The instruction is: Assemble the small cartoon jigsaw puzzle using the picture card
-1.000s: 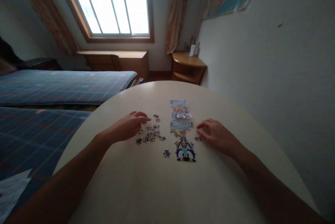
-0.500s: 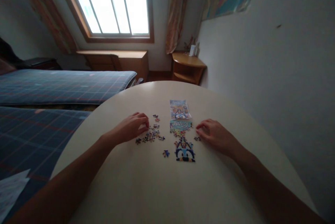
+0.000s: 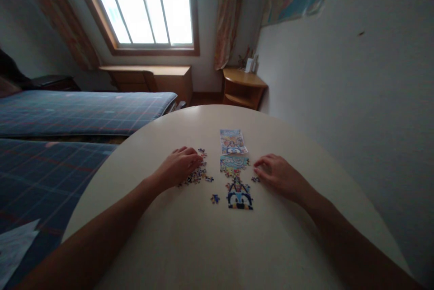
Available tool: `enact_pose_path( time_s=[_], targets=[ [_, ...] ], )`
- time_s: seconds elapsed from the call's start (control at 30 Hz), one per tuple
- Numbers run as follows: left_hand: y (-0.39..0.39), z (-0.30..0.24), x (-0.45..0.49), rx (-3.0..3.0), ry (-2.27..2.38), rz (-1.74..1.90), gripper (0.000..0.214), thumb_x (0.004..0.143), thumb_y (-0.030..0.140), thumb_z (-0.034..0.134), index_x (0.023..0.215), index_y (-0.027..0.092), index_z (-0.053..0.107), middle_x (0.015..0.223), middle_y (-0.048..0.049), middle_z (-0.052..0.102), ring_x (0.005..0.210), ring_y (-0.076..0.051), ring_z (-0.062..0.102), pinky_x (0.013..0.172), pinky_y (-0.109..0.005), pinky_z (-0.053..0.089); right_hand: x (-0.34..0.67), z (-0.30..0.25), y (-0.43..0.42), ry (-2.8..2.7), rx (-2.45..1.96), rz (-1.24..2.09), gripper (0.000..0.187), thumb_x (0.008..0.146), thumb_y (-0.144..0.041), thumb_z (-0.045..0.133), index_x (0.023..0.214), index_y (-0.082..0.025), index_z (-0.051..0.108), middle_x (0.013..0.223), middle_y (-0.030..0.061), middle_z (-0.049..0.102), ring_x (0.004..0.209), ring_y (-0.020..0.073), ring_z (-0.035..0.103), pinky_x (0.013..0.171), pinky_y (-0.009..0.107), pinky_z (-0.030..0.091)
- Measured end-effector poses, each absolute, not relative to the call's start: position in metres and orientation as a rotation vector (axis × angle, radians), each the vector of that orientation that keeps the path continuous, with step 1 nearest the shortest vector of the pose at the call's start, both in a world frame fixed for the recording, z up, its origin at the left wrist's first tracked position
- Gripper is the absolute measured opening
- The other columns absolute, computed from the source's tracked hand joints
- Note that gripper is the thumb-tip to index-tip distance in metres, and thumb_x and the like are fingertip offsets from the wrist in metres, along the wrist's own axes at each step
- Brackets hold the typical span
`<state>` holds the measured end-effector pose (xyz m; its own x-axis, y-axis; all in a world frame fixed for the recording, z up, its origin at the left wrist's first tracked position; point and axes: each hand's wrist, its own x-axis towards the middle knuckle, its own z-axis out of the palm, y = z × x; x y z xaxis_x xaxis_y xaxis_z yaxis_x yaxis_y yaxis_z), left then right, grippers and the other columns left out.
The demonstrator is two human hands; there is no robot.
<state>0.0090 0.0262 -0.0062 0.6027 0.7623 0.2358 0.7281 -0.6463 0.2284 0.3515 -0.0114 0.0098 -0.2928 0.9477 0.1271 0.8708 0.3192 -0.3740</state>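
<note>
My left hand (image 3: 179,166) lies palm down over a pile of loose jigsaw pieces (image 3: 199,175) on the round cream table (image 3: 203,245), its fingers curled onto the pieces; whether it holds one is hidden. To the right stands a partly joined puzzle (image 3: 237,181) with a blue cartoon face at its near end. A printed picture card (image 3: 232,141) lies just beyond it. My right hand (image 3: 278,173) rests on the table right of the puzzle, fingers loosely bent, next to a single piece (image 3: 255,179). Another lone piece (image 3: 214,198) lies nearer to me.
A white wall runs close along the table's right side. Two beds with blue checked covers (image 3: 68,114) fill the left. A wooden corner shelf (image 3: 242,84) and a low wooden desk (image 3: 152,77) stand under the window at the back.
My left hand has slid right and now covers more of the loose pieces. My right hand has stayed put.
</note>
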Motion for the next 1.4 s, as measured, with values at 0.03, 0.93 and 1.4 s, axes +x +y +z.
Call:
enact_pose_path(
  time_s=[0.03,0.93,1.4],
  targets=[
    [0.026,-0.008,0.012,2.691,1.301,0.498,0.024,0.099,0.035,0.051,0.110,0.025,0.070,0.110,-0.0064,0.068,0.103,-0.023,0.060,0.093,-0.040,0.046,0.352,0.009,-0.011,-2.265,-1.628,0.331,0.022,0.089,-0.033,0.055,0.094,-0.018,0.070,0.102,0.0112,0.070,0.098,0.0264,0.063,0.093,0.041,0.045],
    [0.026,0.001,0.020,2.028,1.485,0.834,0.019,0.084,0.033,0.062,0.093,0.020,0.072,0.087,-0.0041,0.077,0.077,-0.018,0.068,0.074,-0.031,0.054,0.353,0.006,-0.011,-2.253,-1.638,0.321,0.021,0.088,-0.033,0.057,0.094,-0.019,0.071,0.103,0.0111,0.070,0.099,0.0267,0.062,0.091,0.041,0.046],
    [0.022,0.003,0.024,2.214,1.433,0.705,0.020,0.089,0.032,0.060,0.095,0.025,0.078,0.095,-0.0027,0.078,0.084,-0.020,0.070,0.088,-0.036,0.052,0.351,0.009,-0.012,-2.272,-1.647,0.314,0.021,0.089,-0.033,0.056,0.095,-0.019,0.071,0.102,0.0109,0.069,0.099,0.0267,0.062,0.091,0.041,0.045]
  ],
)
